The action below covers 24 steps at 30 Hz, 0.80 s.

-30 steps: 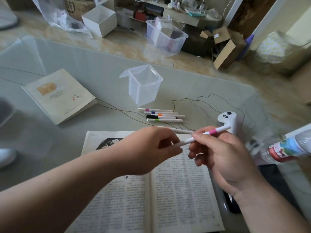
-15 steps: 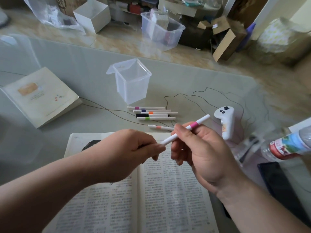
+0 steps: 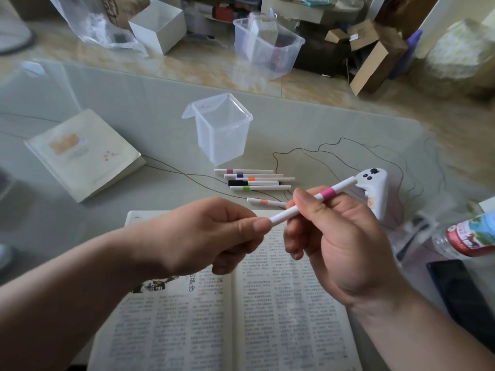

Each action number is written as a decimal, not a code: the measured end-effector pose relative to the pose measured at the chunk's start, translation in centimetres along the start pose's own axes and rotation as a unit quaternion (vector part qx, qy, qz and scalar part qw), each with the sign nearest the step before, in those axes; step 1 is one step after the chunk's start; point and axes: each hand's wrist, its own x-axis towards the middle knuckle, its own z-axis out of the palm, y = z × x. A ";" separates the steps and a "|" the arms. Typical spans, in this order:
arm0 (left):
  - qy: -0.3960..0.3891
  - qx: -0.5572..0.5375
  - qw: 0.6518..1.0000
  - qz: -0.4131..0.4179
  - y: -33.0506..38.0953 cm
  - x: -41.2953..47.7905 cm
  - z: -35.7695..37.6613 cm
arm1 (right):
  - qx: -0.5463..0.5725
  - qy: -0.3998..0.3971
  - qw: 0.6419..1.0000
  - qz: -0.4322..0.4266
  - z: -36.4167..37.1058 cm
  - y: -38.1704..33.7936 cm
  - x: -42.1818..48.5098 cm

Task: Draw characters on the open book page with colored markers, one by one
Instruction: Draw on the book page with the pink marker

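Observation:
A white marker with a pink band (image 3: 327, 193) is held in the air above the open book (image 3: 270, 317). My right hand (image 3: 337, 242) grips its middle. My left hand (image 3: 211, 236) pinches its lower left end between thumb and fingers. The book lies flat at the near edge, both pages full of printed text. Several more markers (image 3: 254, 179) lie side by side on the table beyond the book. One with a salmon band (image 3: 265, 202) lies apart, closer to the book.
An empty clear plastic tub (image 3: 221, 129) stands behind the markers. A closed book (image 3: 83, 153) lies at the left. A white controller (image 3: 375, 191), a bottle (image 3: 466, 236) and a dark phone (image 3: 460, 293) lie at the right. A thin wire crosses the glass table (image 3: 134, 103).
Both hands stay on the pink-banded marker and have barely shifted. The view has moved a little, so the table objects sit slightly differently in the frame.

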 end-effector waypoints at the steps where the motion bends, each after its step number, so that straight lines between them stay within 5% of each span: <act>1: -0.015 -0.041 0.999 0.003 -0.3 0.0 0.1 | 0.003 -0.014 1.000 -0.004 -0.1 -0.1 0.0; 3: -0.025 -0.053 0.998 0.002 -0.7 0.0 -0.1 | 0.003 -0.026 1.000 -0.005 -0.4 -0.1 0.1; 7: 0.082 0.228 0.970 -0.022 -0.6 0.3 -0.4 | -0.058 -0.004 0.998 -0.015 -0.7 0.5 0.3; 9: 0.127 0.254 0.958 -0.028 -1.2 0.4 -0.3 | -0.146 0.009 0.989 -0.023 -0.7 0.9 0.3; 16: 0.222 -0.022 0.973 0.058 -2.0 1.7 -0.4 | -0.404 -0.142 0.898 0.099 -0.2 0.8 0.1; 21: 0.201 -0.047 0.978 0.043 -1.2 1.2 -0.9 | -0.338 -0.197 0.909 0.145 -1.6 -0.5 0.7; 24: 0.218 -0.100 0.970 0.042 -0.8 1.1 -1.4 | -0.108 -0.225 0.952 0.174 -3.3 -1.7 1.2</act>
